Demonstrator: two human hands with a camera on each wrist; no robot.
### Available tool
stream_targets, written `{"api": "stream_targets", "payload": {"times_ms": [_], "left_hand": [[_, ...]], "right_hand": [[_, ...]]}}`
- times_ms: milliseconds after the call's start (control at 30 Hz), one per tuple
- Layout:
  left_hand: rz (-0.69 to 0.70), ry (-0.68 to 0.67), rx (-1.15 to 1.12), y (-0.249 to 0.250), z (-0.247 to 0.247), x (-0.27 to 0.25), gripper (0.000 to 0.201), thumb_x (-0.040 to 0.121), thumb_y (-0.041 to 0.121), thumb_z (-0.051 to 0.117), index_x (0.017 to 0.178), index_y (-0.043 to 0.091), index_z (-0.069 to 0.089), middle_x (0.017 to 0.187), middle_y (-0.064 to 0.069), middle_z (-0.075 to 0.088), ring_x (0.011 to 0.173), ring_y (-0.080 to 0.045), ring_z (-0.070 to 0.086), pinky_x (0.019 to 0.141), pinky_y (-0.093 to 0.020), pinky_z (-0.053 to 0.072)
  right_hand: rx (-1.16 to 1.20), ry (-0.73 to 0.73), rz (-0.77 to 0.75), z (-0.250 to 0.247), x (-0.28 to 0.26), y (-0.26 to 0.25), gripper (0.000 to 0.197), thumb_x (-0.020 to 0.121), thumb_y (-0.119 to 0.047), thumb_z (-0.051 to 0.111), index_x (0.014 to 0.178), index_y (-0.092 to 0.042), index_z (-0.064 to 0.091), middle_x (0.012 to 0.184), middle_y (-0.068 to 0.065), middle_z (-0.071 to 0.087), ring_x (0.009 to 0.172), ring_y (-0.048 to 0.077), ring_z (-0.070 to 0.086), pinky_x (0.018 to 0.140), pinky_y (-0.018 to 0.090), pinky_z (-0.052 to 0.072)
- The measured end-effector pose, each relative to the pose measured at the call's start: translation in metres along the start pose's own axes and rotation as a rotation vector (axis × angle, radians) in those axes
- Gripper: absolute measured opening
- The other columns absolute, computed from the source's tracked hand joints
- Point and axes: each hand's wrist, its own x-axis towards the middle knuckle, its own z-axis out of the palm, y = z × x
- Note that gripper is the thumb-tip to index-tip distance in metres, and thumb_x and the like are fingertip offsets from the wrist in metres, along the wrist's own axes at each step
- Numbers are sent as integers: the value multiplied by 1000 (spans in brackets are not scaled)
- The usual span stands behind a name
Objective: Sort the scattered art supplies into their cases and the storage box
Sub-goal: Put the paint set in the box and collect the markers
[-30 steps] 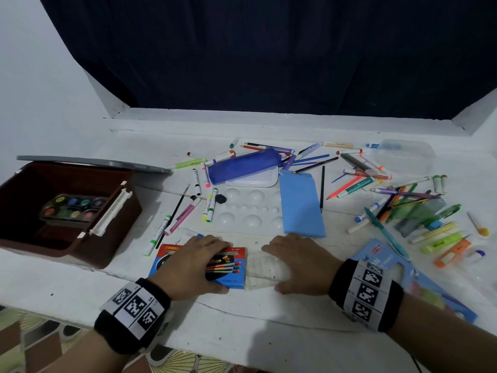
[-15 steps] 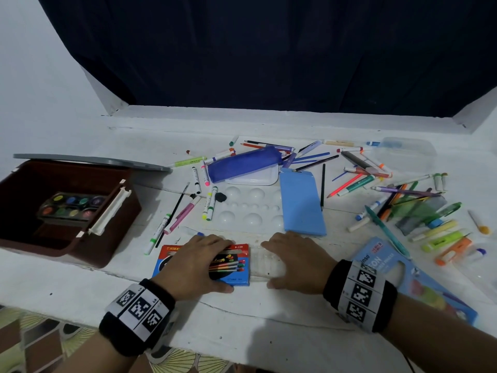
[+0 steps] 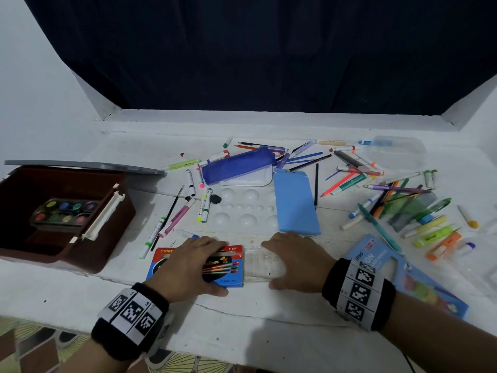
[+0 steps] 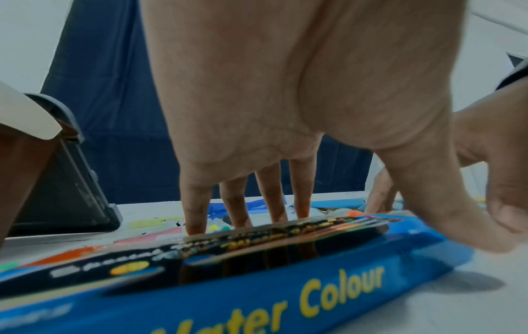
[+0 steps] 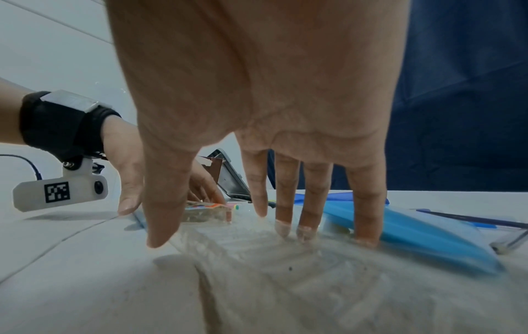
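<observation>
A blue and red water colour box [image 3: 232, 277] lies flat near the table's front edge. My left hand [image 3: 188, 262] grips it, fingers curled over its far edge and thumb on the near side; the box [image 4: 257, 293] fills the left wrist view under that hand [image 4: 285, 113]. A clear plastic tray [image 3: 258, 262] sticks out of the box's right end. My right hand [image 3: 295, 262] holds this tray [image 5: 285, 271], with fingertips [image 5: 281, 226] on its far edge and the thumb on its near edge.
The open brown storage box [image 3: 107, 238] at the left holds a paint set [image 3: 64, 211]; its grey lid [image 3: 86, 165] lies behind. A white palette [image 3: 242, 208], light blue case [image 3: 295, 203], blue pouch [image 3: 236, 165], scattered markers [image 3: 403, 200] and blue package [image 3: 419, 281] surround my hands.
My right hand has shifted slightly left toward the box with the clear tray. The left hand stays on the water colour box.
</observation>
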Motion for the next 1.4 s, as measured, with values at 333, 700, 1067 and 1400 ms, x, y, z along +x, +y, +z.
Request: {"api": "stream_targets", "payload": {"times_ms": [333, 700, 1067, 1400], "left_hand": [[-122, 194, -41, -42, -39, 11, 34, 90, 11, 68, 121, 24, 68, 118, 2, 67, 100, -14, 65, 82, -14, 42], [-239, 49, 122, -62, -49, 34, 20, 86, 20, 72, 105, 25, 70, 101, 8, 64, 98, -13, 63, 81, -18, 41], [18, 248, -64, -7, -61, 20, 16, 85, 34, 76, 98, 41, 72, 81, 19, 65, 73, -1, 62, 68, -8, 40], [155, 58, 87, 47, -15, 15, 52, 85, 62, 33, 93, 30, 73, 71, 9, 47, 70, -8, 51, 66, -27, 41]], "right_hand": [[187, 364, 159, -39, -18, 52, 32, 92, -39, 60, 118, -22, 62, 110, -2, 60, 104, 19, 57, 87, 32, 45], [-207, 84, 406, -31, -17, 134, 16, 96, -14, 47, 108, -14, 57, 114, 4, 52, 103, 23, 57, 75, 30, 42], [-161, 370, 239, -37, -20, 110, 19, 96, -13, 45, 113, -17, 52, 105, 4, 58, 97, 23, 53, 74, 34, 47], [290, 250, -7, -24, -28, 32, 23, 100, -29, 51, 112, -17, 66, 95, 3, 59, 83, 15, 53, 76, 30, 43]]}}
